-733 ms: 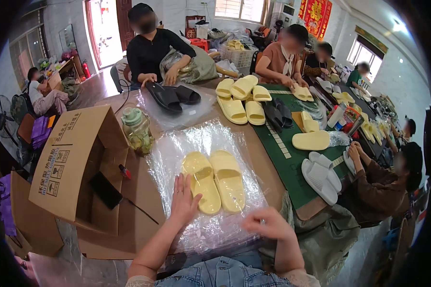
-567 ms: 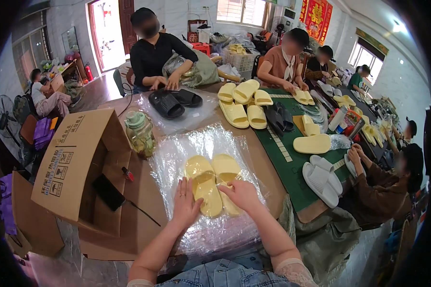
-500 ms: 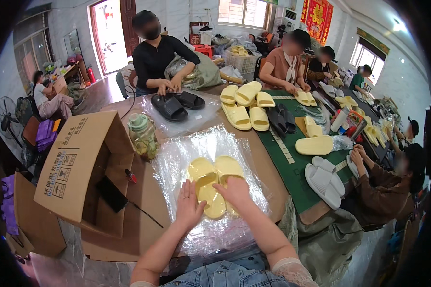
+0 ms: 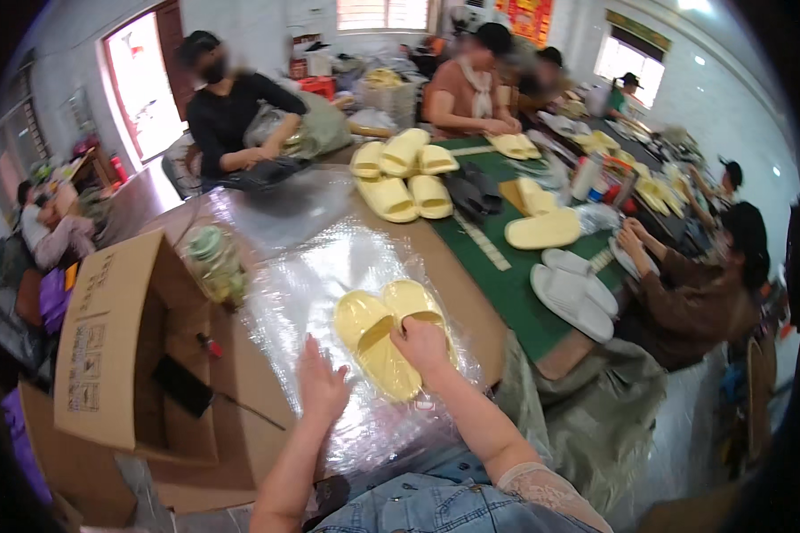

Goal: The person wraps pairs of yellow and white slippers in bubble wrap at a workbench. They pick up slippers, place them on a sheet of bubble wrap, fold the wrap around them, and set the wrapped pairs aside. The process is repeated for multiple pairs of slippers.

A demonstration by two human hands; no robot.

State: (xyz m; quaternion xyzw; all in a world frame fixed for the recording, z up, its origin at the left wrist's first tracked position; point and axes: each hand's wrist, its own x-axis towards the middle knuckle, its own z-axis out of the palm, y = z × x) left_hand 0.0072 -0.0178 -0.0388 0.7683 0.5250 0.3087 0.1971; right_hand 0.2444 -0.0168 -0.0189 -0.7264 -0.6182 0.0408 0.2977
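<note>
A pair of pale yellow slippers [image 4: 362,318] lies side by side on a stack of clear plastic bags [image 4: 284,298] in front of me. Shiny film seems to cover part of the pair. My right hand [image 4: 425,352] has its fingers curled over the right slipper near its strap, gripping it; the fingertips are partly hidden. Left of the pair, apart from it, my left hand [image 4: 324,384] is over the plastic with its fingers stretched out and nothing in it.
An open cardboard box [image 4: 107,346] and a glass jar [image 4: 215,262] stand at left, with a black phone [image 4: 183,385] by the box. More yellow slippers [image 4: 404,153], black slippers [image 4: 473,188] and grey slippers [image 4: 571,298] lie ahead and right. Co-workers sit around the tables.
My left hand has come off the slippers to the left. My right hand's fingers have curled in on the right slipper. The person opposite has lifted the black slippers. The view has swung right.
</note>
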